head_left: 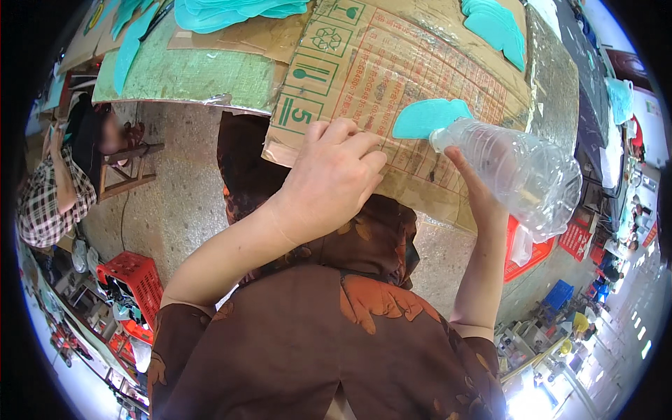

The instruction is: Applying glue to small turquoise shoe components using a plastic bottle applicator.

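Note:
A large clear plastic bottle point(521, 168) lies tilted in my right hand point(479, 189), its neck pointing left. The mouth of the bottle meets the right end of a flat turquoise cut piece point(428, 117). That piece rests on a printed cardboard sheet point(336, 91). My left hand point(334, 171) is at the near left edge of the cardboard with its fingers curled in. What those fingers hold, if anything, is hidden beneath the knuckles.
Stacks of turquoise pieces lie at the far middle point(234, 12) and far right point(495, 29) of the table point(185, 70). Red plastic crates stand on the floor at left point(136, 283) and right point(526, 252). A person in a checked shirt point(52, 203) sits at left.

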